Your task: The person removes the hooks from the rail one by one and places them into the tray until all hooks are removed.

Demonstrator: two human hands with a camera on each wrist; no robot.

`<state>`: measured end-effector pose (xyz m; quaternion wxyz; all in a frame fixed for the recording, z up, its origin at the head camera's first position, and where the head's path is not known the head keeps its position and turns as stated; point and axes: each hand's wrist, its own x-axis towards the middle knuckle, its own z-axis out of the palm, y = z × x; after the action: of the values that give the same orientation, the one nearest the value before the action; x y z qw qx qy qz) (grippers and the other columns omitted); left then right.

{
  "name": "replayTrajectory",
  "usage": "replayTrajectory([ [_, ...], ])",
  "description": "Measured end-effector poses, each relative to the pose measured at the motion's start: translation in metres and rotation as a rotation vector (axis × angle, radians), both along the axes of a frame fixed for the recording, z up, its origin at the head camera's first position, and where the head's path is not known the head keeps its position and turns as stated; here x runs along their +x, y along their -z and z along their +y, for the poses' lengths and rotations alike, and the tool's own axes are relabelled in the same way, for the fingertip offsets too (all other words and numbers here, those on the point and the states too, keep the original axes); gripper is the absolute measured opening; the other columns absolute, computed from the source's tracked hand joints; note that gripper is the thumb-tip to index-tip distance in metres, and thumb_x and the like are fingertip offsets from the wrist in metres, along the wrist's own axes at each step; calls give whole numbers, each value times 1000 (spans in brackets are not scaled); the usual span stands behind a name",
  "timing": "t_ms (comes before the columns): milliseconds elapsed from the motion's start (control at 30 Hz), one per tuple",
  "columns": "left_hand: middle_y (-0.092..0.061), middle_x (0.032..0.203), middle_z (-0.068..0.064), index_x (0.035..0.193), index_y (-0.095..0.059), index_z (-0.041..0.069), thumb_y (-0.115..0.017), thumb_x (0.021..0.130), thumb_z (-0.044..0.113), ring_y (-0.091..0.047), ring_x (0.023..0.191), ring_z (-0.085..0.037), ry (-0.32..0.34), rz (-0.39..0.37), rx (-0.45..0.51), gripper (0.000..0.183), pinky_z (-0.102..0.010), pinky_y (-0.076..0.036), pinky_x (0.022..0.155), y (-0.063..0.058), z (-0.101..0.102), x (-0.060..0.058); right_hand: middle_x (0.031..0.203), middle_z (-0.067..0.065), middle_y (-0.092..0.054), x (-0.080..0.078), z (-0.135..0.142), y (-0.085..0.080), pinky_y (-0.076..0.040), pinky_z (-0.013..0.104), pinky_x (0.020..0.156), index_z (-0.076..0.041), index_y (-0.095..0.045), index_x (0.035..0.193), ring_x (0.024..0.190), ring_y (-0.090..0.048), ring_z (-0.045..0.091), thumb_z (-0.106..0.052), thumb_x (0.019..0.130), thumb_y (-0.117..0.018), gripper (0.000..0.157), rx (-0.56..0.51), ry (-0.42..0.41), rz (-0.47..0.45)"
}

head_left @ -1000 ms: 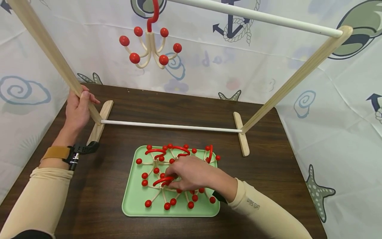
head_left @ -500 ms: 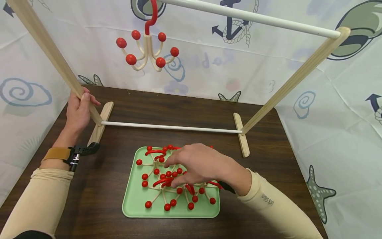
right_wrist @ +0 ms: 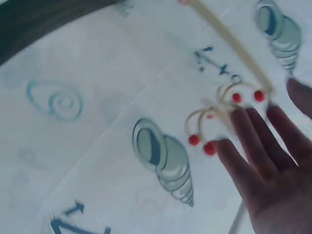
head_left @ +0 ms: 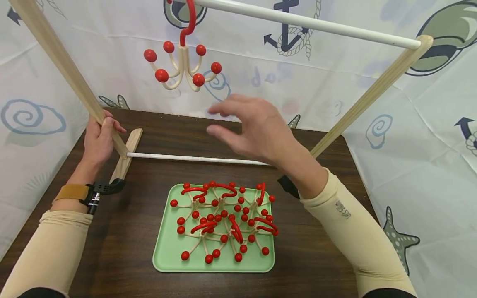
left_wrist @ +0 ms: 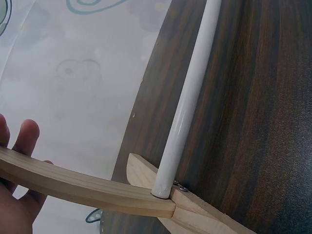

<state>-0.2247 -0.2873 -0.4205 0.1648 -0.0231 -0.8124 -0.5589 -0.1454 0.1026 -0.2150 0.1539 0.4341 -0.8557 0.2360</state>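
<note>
My left hand (head_left: 97,138) grips the slanted wooden leg (head_left: 67,68) of a wooden frame, near its foot (head_left: 126,158); in the left wrist view my fingers (left_wrist: 19,146) curl behind that leg (left_wrist: 83,187). My right hand (head_left: 249,128) is raised in the air above the table, fingers spread, holding nothing. A cream hanger with red balls (head_left: 182,68) hangs by its red hook from the white top rod (head_left: 305,22), up and left of that hand; the right wrist view shows it blurred (right_wrist: 219,122) beyond my fingers (right_wrist: 253,146). Below lies a green tray (head_left: 165,248) with several such hangers (head_left: 223,217).
The frame's lower white rod (head_left: 186,158) crosses the dark wooden table (head_left: 112,248) between two wooden feet. The right slanted leg (head_left: 372,93) rises to the top rod. A printed fabric with anchors and shells (head_left: 56,62) surrounds the table on three sides.
My right hand has let go of the hangers in the tray and risen up and back, empty. The left hand has stayed on the frame leg.
</note>
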Motion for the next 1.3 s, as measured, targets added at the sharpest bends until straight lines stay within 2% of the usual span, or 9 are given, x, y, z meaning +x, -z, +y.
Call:
replayTrajectory([
  [67,-54,90,-3,119,-43,18,-35,107,27,-61,87,-9,-2,5,0,17,-31,-42,85,0,0,0,105,4,-71,-10,-3,-7,-46,27,80,-6,-70,114,92,-63,13,-29,92,-69,32,-67,62,100],
  [133,-54,90,-3,118,-43,18,-35,107,27,-61,86,-9,-5,9,-1,17,-30,-41,84,1,1,0,110,5,-70,-20,-6,-14,-45,26,85,-5,-69,118,97,-64,14,-30,93,-68,34,-117,124,141],
  [300,-55,89,-3,119,-43,16,-35,107,28,-61,86,-10,-13,21,-2,19,-28,-41,83,1,0,-1,125,2,-66,-41,-20,-35,-39,16,92,-9,-62,131,109,-62,7,-34,95,-63,44,-147,273,83],
  [467,-54,90,-3,120,-43,17,-35,107,28,-61,87,-9,-20,4,0,19,-28,-42,83,0,-2,-3,129,-4,-64,-59,-34,-48,-39,12,89,-16,-56,138,112,-60,3,-43,97,-57,49,-43,359,68],
  [567,-53,91,-4,121,-43,14,-35,107,26,-62,87,-10,-20,2,2,21,-28,-42,83,0,-1,-3,126,-5,-65,-68,-40,-53,-39,13,88,-20,-56,138,110,-61,3,-47,97,-55,49,-2,363,80],
  [767,-53,89,-5,117,-43,18,-36,107,26,-61,85,-10,-16,18,6,15,-29,-41,83,-2,2,-2,116,-7,-69,-78,-47,-59,-42,13,86,-21,-62,132,104,-64,1,-44,98,-55,41,-61,339,18],
  [867,-53,88,-5,117,-44,17,-36,107,24,-61,85,-9,-10,25,10,15,-29,-41,83,-7,6,1,116,-7,-70,-80,-50,-59,-42,13,86,-20,-61,132,102,-65,2,-39,99,-56,39,-79,326,5],
  [1100,-52,86,-7,115,-44,10,-37,107,22,-61,82,-10,-1,50,27,16,-28,-42,81,-20,16,10,118,-4,-70,-80,-52,-56,-41,10,87,-13,-61,131,102,-66,2,-28,100,-57,35,-121,286,54],
  [1300,-52,87,-7,116,-44,8,-36,107,22,-61,82,-11,-2,57,27,18,-29,-42,82,-17,13,10,113,-1,-71,-80,-54,-56,-44,10,79,-9,-62,129,90,-67,0,-24,100,-58,33,-198,243,31],
])
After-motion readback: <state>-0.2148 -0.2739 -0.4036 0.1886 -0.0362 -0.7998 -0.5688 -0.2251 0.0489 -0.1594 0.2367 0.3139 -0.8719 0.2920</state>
